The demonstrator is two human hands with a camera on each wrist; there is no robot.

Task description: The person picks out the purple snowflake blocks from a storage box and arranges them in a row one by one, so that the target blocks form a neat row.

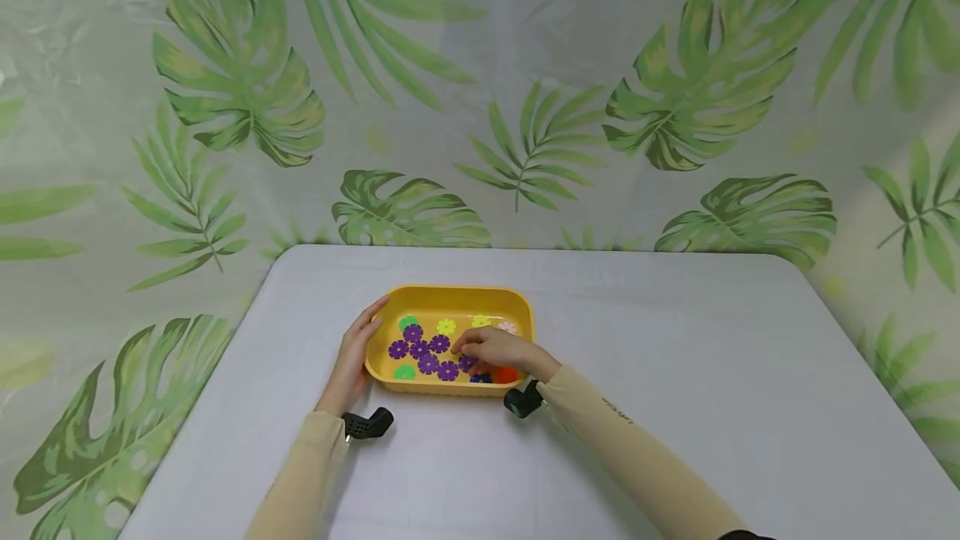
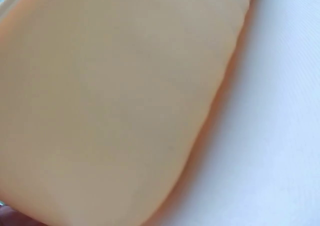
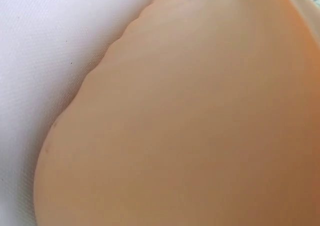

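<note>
A yellow tray (image 1: 452,390) stands on the table with several flower-edged plastic discs in it. Most are purple discs (image 1: 427,363) grouped in the middle. My left hand (image 1: 352,357) rests against the tray's left end, fingers extended along its rim. Over the right half of the tray, my right hand (image 1: 498,348) reaches down with bent fingers among the discs. Whether they pinch a disc is too small to tell. A blurred tan surface (image 2: 110,106) fills most of the left wrist view, and a similar surface (image 3: 190,121) the right wrist view; neither shows fingers.
Green discs (image 1: 404,372), yellow discs (image 1: 446,327), a pink disc (image 1: 507,327), a blue disc (image 1: 481,379) and an orange-red piece (image 1: 506,375) also lie in the tray. The table (image 1: 660,332) has a white cover. Behind it hangs a leaf-patterned curtain (image 1: 540,48).
</note>
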